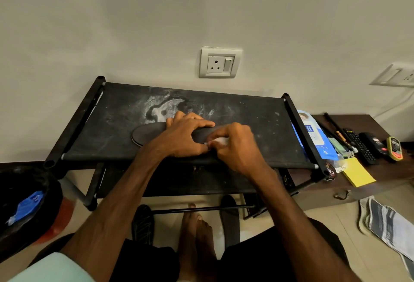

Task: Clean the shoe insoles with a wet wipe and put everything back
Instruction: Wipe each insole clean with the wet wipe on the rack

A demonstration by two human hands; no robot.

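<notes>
So the dark insole lies flat on top of the black shoe rack, its left end poking out past the hands. The left hand grips its middle, fingers curled over the far edge. Just beside it, the right hand pinches a white wet wipe against the insole's right end.
</notes>
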